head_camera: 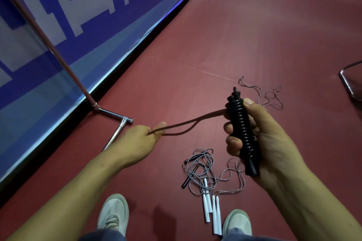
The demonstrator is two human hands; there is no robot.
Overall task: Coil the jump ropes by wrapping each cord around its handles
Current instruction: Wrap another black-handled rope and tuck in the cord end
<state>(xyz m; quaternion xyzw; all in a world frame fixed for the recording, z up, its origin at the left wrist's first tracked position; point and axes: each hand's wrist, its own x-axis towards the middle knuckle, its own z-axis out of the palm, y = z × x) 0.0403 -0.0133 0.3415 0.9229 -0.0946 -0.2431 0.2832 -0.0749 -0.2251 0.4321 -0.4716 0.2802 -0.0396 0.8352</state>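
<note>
My right hand point(262, 135) grips the black handles of a jump rope point(242, 133), held nearly upright, with black cord wound round them in tight turns. A loop of that black cord point(188, 124) runs leftward from the top of the handles to my left hand point(137, 143), which pinches its end. On the red floor below lie tangled grey ropes point(199, 170) with white handles point(212, 211) and a black handle point(189, 179). Another thin loose cord point(272, 98) lies on the floor behind my right hand.
A blue and white banner wall point(68, 25) runs along the left, with a chrome stand foot point(115, 117) on the floor beside it. A dark metal-framed object point(352, 82) sits at the right edge. My two grey shoes point(113, 215) stand at the bottom.
</note>
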